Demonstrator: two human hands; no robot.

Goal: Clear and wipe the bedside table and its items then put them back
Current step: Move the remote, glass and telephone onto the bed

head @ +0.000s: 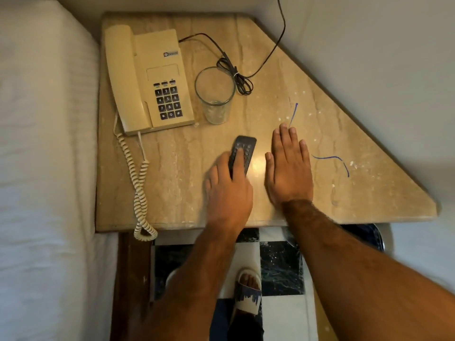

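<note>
Clearly early stage: table is not yet cleared, everything sits on it. Left hand lies over the near end of the remote, fingers curled round its edges, one finger along the keypad; looks like a grip forming for a lift, but whether it is actually clamped or just resting on top I cannot tell. Remote lies flat near the front middle of the top, far end pointing toward the glass.

Right hand is flat, palm down, fingers straight and close together, pressed on bare marble just right of the remote, holding nothing. Probably bracing the body while the left picks up.

Phone sits at the back left corner beside the bed, handset cradled, coiled cord trailing over the front edge. Black cable runs from the phone's back, bundled just behind the glass, then up the wall; so the phone is tethered, lifting it off needs slack.

Glass stands upright between phone and bundle, just right of the phone. It looks empty; maybe a trace of residue at the bottom, not sure.

Blue pen marks and pale specks on the right half of the top are the wiping target. No cloth in view.

Guess: remote goes off first, likely onto the bed.
</note>
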